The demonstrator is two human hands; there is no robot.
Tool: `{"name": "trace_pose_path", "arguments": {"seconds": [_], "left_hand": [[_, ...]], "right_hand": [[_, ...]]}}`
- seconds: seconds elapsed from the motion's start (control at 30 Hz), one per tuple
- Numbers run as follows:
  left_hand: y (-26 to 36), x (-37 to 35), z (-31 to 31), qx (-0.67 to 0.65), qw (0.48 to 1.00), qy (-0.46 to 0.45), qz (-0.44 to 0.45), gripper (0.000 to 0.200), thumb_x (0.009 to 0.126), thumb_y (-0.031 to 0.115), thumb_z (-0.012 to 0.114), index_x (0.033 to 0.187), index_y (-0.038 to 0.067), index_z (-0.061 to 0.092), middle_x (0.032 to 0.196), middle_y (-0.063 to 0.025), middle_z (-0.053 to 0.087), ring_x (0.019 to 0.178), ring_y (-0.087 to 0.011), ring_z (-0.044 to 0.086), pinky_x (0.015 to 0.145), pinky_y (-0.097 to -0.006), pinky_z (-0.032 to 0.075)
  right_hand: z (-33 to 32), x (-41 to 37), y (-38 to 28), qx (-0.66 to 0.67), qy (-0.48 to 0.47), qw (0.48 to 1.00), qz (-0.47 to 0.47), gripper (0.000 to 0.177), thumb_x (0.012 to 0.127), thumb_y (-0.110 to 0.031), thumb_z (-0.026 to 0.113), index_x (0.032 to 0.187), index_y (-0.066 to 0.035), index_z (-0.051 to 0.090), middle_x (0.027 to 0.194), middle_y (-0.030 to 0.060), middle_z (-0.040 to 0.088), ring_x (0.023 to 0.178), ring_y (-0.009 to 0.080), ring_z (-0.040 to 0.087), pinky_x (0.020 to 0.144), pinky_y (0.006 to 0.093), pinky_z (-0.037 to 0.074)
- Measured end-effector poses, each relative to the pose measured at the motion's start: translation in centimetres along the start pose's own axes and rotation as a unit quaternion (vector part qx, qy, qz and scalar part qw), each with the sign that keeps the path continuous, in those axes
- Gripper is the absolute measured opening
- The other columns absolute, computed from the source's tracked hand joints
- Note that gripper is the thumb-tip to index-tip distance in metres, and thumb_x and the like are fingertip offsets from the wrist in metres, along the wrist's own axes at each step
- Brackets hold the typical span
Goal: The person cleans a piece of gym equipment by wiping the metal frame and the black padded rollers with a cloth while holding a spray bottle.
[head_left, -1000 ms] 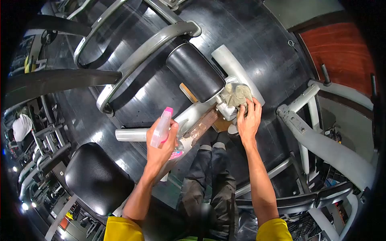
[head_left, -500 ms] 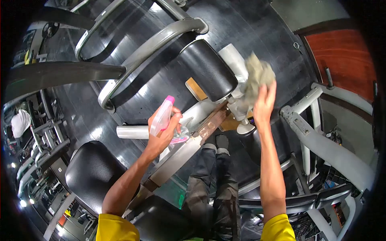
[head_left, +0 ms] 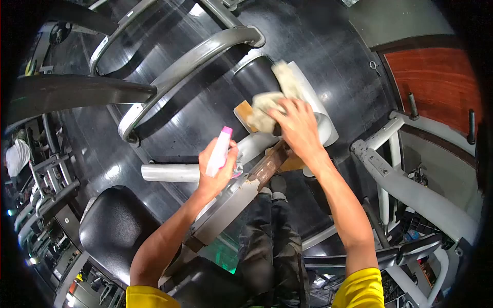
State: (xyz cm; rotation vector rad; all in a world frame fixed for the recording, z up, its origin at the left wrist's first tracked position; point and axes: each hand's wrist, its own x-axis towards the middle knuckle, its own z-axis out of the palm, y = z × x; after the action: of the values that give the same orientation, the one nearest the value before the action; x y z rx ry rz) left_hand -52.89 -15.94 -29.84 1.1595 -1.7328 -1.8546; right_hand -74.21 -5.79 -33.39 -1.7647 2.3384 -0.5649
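My left hand [head_left: 218, 167] is closed round a clear spray bottle with a pink and white head [head_left: 220, 151], held over a grey metal beam [head_left: 226, 208]. A crumpled beige cloth [head_left: 267, 110] is in my right hand [head_left: 300, 126], whose fingers press on it. The cloth lies against a black padded roller [head_left: 255, 74] on the gym machine and covers part of it. Below my right wrist is the worn brown end of the beam [head_left: 272, 164].
A black padded seat [head_left: 115, 226] is at the lower left. Curved grey tubes [head_left: 190, 59] of another machine rise at the upper left. On the right stand a pale metal frame [head_left: 411, 185] and a reddish wooden panel [head_left: 431, 84]. Dark flooring [head_left: 318, 31] runs between them.
My right hand has swung left and brought the cloth from beside the roller onto it. The spray bottle in my left hand has shifted slightly right and down.
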Motion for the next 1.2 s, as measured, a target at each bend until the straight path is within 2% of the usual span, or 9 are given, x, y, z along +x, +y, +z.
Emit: {"name": "trace_pose_path", "arguments": {"seconds": [0.13, 0.27, 0.43, 0.57, 0.67, 0.87, 1.0, 1.1, 1.2], "left_hand": [[-0.6, -0.4, 0.2, 0.056, 0.998, -0.027, 0.013, 0.004, 0.088, 0.001, 0.066, 0.091, 0.001, 0.063, 0.067, -0.0036, 0.062, 0.057, -0.0071, 0.058, 0.053, -0.0257, 0.046], [-0.4, -0.4, 0.5, 0.070, 0.994, -0.056, 0.056, 0.005, 0.088, 0.001, 0.067, 0.091, 0.001, 0.063, 0.064, -0.0041, 0.061, 0.053, -0.0097, 0.059, 0.051, -0.0266, 0.046], [-0.6, -0.3, 0.6, 0.060, 0.995, -0.056, 0.059, 0.004, 0.089, 0.002, 0.067, 0.091, 0.001, 0.063, 0.064, -0.0041, 0.061, 0.053, -0.0092, 0.059, 0.051, -0.0263, 0.046], [0.2, -0.5, 0.7, 0.029, 0.998, -0.062, -0.007, 0.005, 0.090, 0.004, 0.067, 0.091, 0.001, 0.063, 0.065, -0.0037, 0.061, 0.054, -0.0083, 0.058, 0.051, -0.0259, 0.046], [-0.3, -0.5, 0.6, 0.041, 0.997, -0.062, 0.017, 0.005, 0.090, 0.004, 0.067, 0.091, 0.001, 0.063, 0.065, -0.0033, 0.061, 0.055, -0.0078, 0.058, 0.051, -0.0259, 0.046], [-0.9, -0.7, 0.4, 0.079, 0.993, -0.086, 0.026, 0.005, 0.092, 0.003, 0.063, 0.096, 0.000, 0.061, 0.069, -0.0033, 0.061, 0.054, -0.0080, 0.057, 0.051, -0.0247, 0.046], [-1.2, -0.9, 0.5, 0.100, 0.988, -0.078, 0.085, 0.005, 0.092, 0.003, 0.064, 0.095, 0.001, 0.061, 0.069, -0.0031, 0.061, 0.054, -0.0078, 0.056, 0.051, -0.0247, 0.045], [-1.2, -1.3, 1.0, 0.079, 0.995, -0.057, 0.034, 0.008, 0.087, 0.006, 0.070, 0.090, 0.000, 0.064, 0.072, -0.0113, 0.066, 0.062, -0.0206, 0.066, 0.058, -0.0308, 0.051], [-0.5, -1.4, 1.0, 0.108, 0.991, -0.066, 0.053, 0.008, 0.086, 0.005, 0.070, 0.090, 0.000, 0.065, 0.077, -0.0128, 0.069, 0.067, -0.0244, 0.069, 0.062, -0.0321, 0.053]], "right_hand": [[-2.3, -7.5, 1.6, 0.029, -0.123, 0.990, 0.063, 0.046, 0.070, 0.006, 0.065, 0.110, -0.017, 0.066, 0.117, 0.0067, 0.059, 0.111, 0.0304, 0.056, 0.092, 0.0403, 0.047], [-4.6, -9.3, 1.6, 0.170, -0.063, 0.975, 0.128, 0.036, 0.077, 0.007, 0.063, 0.108, -0.011, 0.066, 0.114, 0.0113, 0.059, 0.109, 0.0342, 0.057, 0.093, 0.0421, 0.048], [-4.2, 2.9, 0.4, 0.188, 0.211, 0.956, 0.084, 0.030, 0.088, -0.008, 0.060, 0.119, -0.007, 0.060, 0.126, 0.0202, 0.054, 0.117, 0.0380, 0.054, 0.100, 0.0433, 0.044], [2.8, 11.3, -0.6, 0.089, 0.129, 0.985, 0.070, 0.030, 0.088, -0.020, 0.067, 0.118, -0.014, 0.064, 0.125, 0.0161, 0.056, 0.117, 0.0354, 0.053, 0.096, 0.0463, 0.043], [3.7, 11.8, -2.2, -0.026, 0.103, 0.989, 0.098, 0.026, 0.087, -0.019, 0.068, 0.112, -0.018, 0.066, 0.119, 0.0107, 0.059, 0.117, 0.0296, 0.052, 0.087, 0.0444, 0.042], [1.6, 1.3, -1.6, -0.043, 0.078, 0.990, 0.113, 0.038, 0.078, -0.004, 0.063, 0.113, -0.020, 0.066, 0.121, 0.0100, 0.059, 0.114, 0.0317, 0.054, 0.094, 0.0463, 0.042], [-0.6, -8.0, -0.9, 0.040, 0.003, 0.976, 0.215, 0.042, 0.078, 0.004, 0.058, 0.114, -0.017, 0.065, 0.124, 0.0123, 0.058, 0.116, 0.0328, 0.053, 0.099, 0.0460, 0.043], [-2.2, -10.7, 0.1, 0.109, -0.025, 0.969, 0.222, 0.039, 0.079, 0.005, 0.056, 0.115, -0.010, 0.062, 0.123, 0.0156, 0.056, 0.115, 0.0350, 0.054, 0.098, 0.0442, 0.044], [-2.7, -8.4, 0.8, 0.208, 0.107, 0.941, 0.244, 0.035, 0.082, 0.007, 0.049, 0.116, 0.002, 0.054, 0.115, 0.0201, 0.054, 0.110, 0.0390, 0.055, 0.098, 0.0405, 0.043]]}}
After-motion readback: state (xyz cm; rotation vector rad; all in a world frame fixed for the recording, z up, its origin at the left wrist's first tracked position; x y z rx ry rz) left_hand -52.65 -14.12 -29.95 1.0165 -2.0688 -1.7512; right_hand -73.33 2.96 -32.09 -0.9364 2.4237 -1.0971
